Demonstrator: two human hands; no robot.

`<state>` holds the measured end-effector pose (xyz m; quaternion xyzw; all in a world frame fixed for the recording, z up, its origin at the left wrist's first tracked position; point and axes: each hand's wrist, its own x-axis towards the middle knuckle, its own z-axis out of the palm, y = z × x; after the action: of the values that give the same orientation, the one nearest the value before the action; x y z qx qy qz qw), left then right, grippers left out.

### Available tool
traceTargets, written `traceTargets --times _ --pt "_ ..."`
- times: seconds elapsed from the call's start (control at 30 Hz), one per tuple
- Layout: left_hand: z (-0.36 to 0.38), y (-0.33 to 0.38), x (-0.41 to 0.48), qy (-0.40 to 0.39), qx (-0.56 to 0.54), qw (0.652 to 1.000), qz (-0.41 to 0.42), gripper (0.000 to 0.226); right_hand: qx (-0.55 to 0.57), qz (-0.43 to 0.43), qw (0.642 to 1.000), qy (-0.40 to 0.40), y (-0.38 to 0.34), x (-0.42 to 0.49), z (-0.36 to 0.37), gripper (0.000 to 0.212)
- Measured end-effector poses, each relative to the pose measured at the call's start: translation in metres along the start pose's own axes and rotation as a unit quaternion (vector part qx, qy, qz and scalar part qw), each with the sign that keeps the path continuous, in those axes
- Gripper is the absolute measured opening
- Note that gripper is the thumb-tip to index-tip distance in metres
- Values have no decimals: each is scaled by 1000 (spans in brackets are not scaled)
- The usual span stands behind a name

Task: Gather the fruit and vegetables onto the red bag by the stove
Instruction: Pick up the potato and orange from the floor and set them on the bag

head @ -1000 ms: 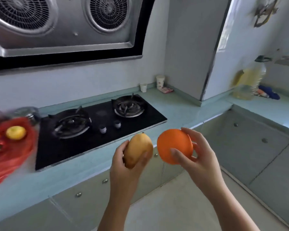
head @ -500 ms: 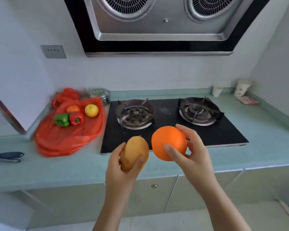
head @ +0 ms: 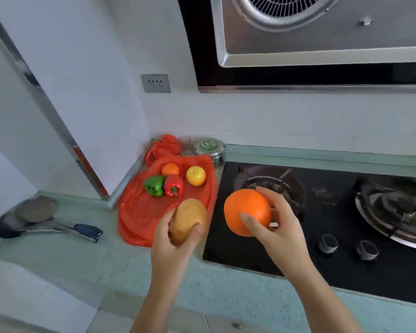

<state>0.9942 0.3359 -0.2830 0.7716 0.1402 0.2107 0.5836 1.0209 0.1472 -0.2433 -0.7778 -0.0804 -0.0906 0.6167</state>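
My left hand (head: 172,243) grips a tan potato (head: 187,219) over the near right corner of the red bag (head: 139,212). My right hand (head: 274,227) holds a large orange (head: 246,210) above the left edge of the black stove (head: 322,236). The bag lies flat on the counter left of the stove. On it sit a green pepper (head: 154,185), a red pepper (head: 174,185), a small orange fruit (head: 170,169) and a yellow fruit (head: 196,175).
A steel tin with a green lid (head: 209,147) stands behind the bag. Ladles with dark handles (head: 46,224) lie on the pale green counter (head: 58,255) at the left. A range hood (head: 322,39) hangs overhead. Two stove knobs (head: 346,246) sit near the front.
The view has swung left and closer to the counter. Both hands, still holding the potato and the orange, have come nearer the red bag; the potato now hangs over its corner.
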Motion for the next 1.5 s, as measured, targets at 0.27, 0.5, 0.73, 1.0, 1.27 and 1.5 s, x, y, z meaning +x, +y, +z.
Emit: traceTargets --times 0.27,0.5,0.73,1.0,1.27,1.5 --pt "-31 -51 72 30 31 999 -25 56 -12 30 998 -53 32 51 79 51" --pt "-46 -112 157 -26 80 996 -9 59 -27 85 996 -29 69 95 157 51" --pt "-46 -164 213 -87 112 990 -19 62 -91 137 986 5 103 127 218 56" --pt "-37 -194 227 -140 132 981 -8 77 -135 180 974 38 138 154 242 59" --pt "-29 -212 234 -137 132 981 -25 81 -153 185 968 73 165 166 255 59" --pt "-22 -218 241 -140 111 983 -34 78 -148 179 969 79 173 184 259 61"
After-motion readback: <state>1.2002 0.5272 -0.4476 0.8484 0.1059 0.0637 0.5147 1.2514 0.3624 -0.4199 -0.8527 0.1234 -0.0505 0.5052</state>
